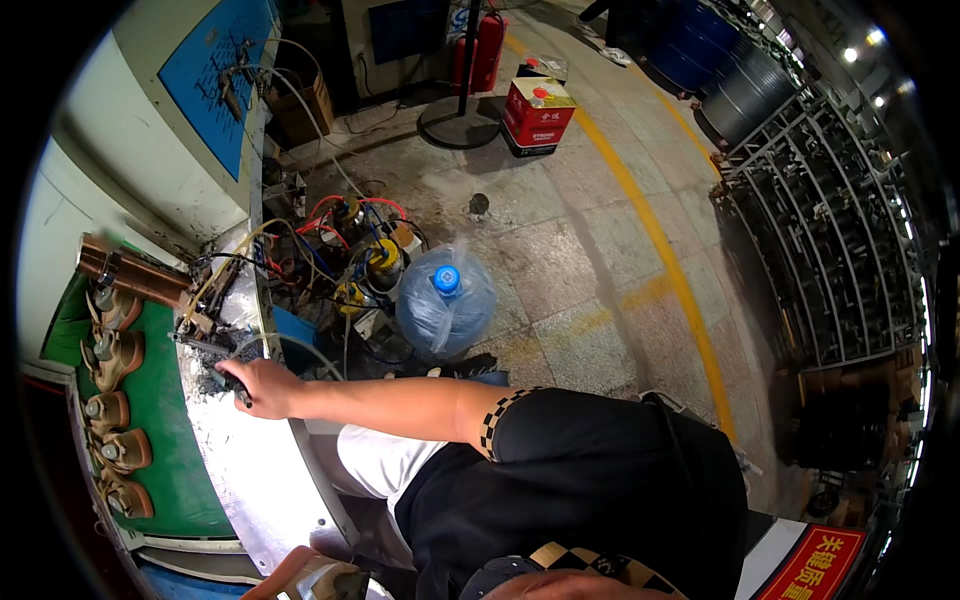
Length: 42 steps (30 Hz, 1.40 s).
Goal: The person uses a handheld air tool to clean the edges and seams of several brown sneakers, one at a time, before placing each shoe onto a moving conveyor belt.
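My right hand (262,388) reaches left over the bright metal bench (265,480), fingers closed round a dark-handled tool (236,384). Its exact kind is hard to make out; a slim metal part lies just beyond it, and a clear hose (295,342) curves close by. At the lower edge my left hand (283,574) is partly cut off, beside a shiny metal piece (335,580) that it appears to hold. On the green mat (180,420) past the bench stands a row of several tan, cup-like metal parts (126,450). A copper-coloured metal block (135,272) sits above them.
Beside the bench are a large clear water bottle (446,305) with a blue cap and yellow-topped containers (384,255) amid tangled hoses. Farther off stand a red-and-white can (538,115), fire extinguishers (488,52), a round stand base (460,122) and a loaded metal rack (830,220).
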Each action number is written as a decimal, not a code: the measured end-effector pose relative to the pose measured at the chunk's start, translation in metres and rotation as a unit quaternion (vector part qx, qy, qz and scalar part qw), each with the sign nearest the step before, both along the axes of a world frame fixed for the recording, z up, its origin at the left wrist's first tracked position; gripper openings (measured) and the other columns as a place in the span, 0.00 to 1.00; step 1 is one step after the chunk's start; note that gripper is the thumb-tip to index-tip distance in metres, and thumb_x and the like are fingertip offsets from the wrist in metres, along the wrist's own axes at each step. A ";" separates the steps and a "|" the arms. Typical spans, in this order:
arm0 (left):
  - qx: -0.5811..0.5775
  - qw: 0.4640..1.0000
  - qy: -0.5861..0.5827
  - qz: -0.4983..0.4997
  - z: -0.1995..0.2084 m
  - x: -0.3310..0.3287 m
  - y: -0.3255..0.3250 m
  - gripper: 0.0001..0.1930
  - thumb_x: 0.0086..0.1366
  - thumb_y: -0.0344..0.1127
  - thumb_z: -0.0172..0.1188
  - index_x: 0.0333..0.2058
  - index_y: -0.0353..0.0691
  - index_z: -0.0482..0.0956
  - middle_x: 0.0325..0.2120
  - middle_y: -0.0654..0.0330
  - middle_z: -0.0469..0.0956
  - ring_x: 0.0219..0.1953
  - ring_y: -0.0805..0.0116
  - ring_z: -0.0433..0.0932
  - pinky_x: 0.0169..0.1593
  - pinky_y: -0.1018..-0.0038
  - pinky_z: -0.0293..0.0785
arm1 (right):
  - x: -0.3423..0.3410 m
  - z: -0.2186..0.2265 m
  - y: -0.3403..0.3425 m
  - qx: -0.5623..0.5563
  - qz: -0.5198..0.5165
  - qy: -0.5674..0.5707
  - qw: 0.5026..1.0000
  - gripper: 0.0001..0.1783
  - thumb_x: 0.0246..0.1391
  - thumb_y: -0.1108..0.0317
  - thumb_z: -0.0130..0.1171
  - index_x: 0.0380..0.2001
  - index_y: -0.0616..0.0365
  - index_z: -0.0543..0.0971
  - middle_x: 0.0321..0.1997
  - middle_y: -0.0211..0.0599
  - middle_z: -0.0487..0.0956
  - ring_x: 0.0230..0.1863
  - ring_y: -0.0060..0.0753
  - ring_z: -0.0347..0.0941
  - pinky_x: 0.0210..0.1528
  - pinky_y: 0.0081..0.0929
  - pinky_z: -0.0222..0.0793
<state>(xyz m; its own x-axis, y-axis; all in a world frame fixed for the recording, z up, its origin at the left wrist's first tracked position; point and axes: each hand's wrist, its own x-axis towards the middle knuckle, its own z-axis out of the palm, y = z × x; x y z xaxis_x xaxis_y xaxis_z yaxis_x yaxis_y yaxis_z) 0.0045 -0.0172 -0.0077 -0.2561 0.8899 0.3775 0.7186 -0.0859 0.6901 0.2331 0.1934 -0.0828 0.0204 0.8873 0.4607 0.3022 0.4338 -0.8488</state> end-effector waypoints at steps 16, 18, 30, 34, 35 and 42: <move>0.123 0.983 0.005 0.135 0.066 -0.089 -0.054 0.36 0.45 0.38 0.70 0.54 0.30 0.71 0.45 0.51 0.77 0.48 0.58 0.77 0.55 0.69 0.70 | -0.004 0.040 -0.100 -0.080 0.452 0.097 0.883 0.25 0.52 0.74 0.58 0.56 0.61 0.72 0.32 0.33 0.79 0.33 0.23 0.77 0.36 0.24 0.72; 0.163 0.979 0.002 0.122 0.086 -0.089 -0.061 0.36 0.45 0.37 0.70 0.54 0.30 0.71 0.46 0.51 0.77 0.48 0.58 0.77 0.55 0.69 0.69 | -0.018 0.061 -0.109 -0.049 0.479 0.089 0.872 0.25 0.50 0.75 0.57 0.54 0.64 0.73 0.32 0.36 0.81 0.31 0.25 0.79 0.36 0.23 0.74; 0.194 0.967 -0.160 0.050 0.084 -0.079 -0.045 0.33 0.46 0.32 0.69 0.53 0.31 0.72 0.46 0.53 0.77 0.48 0.66 0.76 0.54 0.71 0.70 | -0.112 0.146 -0.110 0.143 0.579 0.097 0.797 0.26 0.43 0.78 0.56 0.51 0.69 0.75 0.23 0.35 0.78 0.22 0.20 0.75 0.27 0.18 0.71; 0.186 0.963 -0.183 0.069 0.078 -0.098 -0.033 0.32 0.49 0.36 0.67 0.53 0.31 0.72 0.46 0.54 0.77 0.47 0.66 0.77 0.54 0.72 0.71 | -0.125 0.126 -0.108 0.065 0.592 0.155 0.788 0.27 0.45 0.79 0.54 0.53 0.70 0.73 0.22 0.34 0.77 0.21 0.18 0.73 0.27 0.17 0.69; 0.188 0.963 -0.180 0.070 0.077 -0.103 -0.030 0.32 0.49 0.38 0.67 0.53 0.31 0.72 0.46 0.54 0.77 0.47 0.66 0.77 0.53 0.72 0.71 | -0.125 0.119 -0.106 0.047 0.591 0.160 0.789 0.26 0.46 0.79 0.53 0.53 0.70 0.72 0.22 0.34 0.77 0.21 0.18 0.72 0.27 0.17 0.69; 0.171 0.957 -0.214 0.098 0.065 -0.122 -0.020 0.37 0.52 0.53 0.65 0.54 0.31 0.71 0.45 0.53 0.76 0.47 0.63 0.77 0.53 0.69 0.71 | -0.121 0.075 -0.111 -0.057 0.579 0.197 0.789 0.25 0.50 0.78 0.52 0.54 0.71 0.71 0.22 0.32 0.76 0.21 0.17 0.70 0.25 0.17 0.67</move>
